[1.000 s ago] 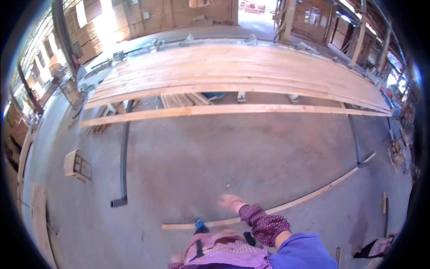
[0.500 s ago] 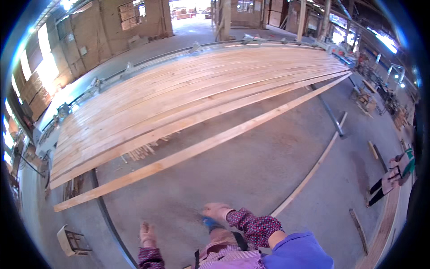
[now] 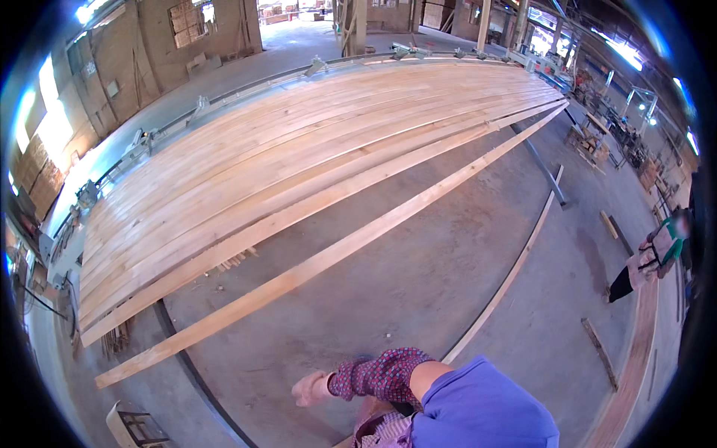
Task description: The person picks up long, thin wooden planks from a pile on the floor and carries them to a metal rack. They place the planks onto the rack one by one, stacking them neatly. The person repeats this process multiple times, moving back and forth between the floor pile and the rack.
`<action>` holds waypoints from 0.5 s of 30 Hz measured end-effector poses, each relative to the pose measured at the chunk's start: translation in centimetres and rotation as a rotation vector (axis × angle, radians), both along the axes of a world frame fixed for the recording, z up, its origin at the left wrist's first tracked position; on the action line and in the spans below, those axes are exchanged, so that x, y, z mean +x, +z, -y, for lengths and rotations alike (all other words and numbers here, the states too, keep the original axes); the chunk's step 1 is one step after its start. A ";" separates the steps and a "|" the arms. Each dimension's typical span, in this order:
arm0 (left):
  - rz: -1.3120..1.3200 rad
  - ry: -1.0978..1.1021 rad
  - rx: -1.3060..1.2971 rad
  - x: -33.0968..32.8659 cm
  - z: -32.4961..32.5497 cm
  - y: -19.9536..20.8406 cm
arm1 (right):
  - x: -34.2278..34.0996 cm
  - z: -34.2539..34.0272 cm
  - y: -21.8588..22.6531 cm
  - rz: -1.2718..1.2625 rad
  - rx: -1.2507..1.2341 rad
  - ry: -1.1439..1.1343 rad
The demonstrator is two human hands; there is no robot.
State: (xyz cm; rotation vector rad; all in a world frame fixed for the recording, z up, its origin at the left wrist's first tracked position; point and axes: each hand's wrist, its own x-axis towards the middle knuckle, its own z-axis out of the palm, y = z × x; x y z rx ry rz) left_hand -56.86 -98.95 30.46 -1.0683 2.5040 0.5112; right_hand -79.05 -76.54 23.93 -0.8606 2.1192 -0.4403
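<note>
My right hand (image 3: pixel 308 388) is at the lower middle, in front of my body, below a patterned sleeve cuff. It looks small and blurred, so how its fingers are set cannot be made out, and no object shows in it. My left hand is out of the picture. Beyond the right hand, a long loose wooden board (image 3: pixel 328 257) runs slantwise from the near left to the far right. It rests across two metal bars, a near one (image 3: pixel 196 377) and a far one (image 3: pixel 536 160). Behind it lies a wide panel of long boards (image 3: pixel 299 149) side by side.
A long thin strip of wood (image 3: pixel 508 280) lies on the floor to the right. A small stool (image 3: pixel 136 427) is at the lower left. Another person (image 3: pixel 648 257) stands at the far right, near a short wood piece (image 3: pixel 600 352). Clamps (image 3: pixel 317 66) line the panel's far edge.
My left hand has left the picture. My right hand has moved left and lower in the picture. The view has shifted, and the person at the right has changed posture.
</note>
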 end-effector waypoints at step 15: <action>-0.274 0.039 0.646 20.6 11.5 -10.2 | 29.5 26.2 -0.3 0.068 -0.335 -0.451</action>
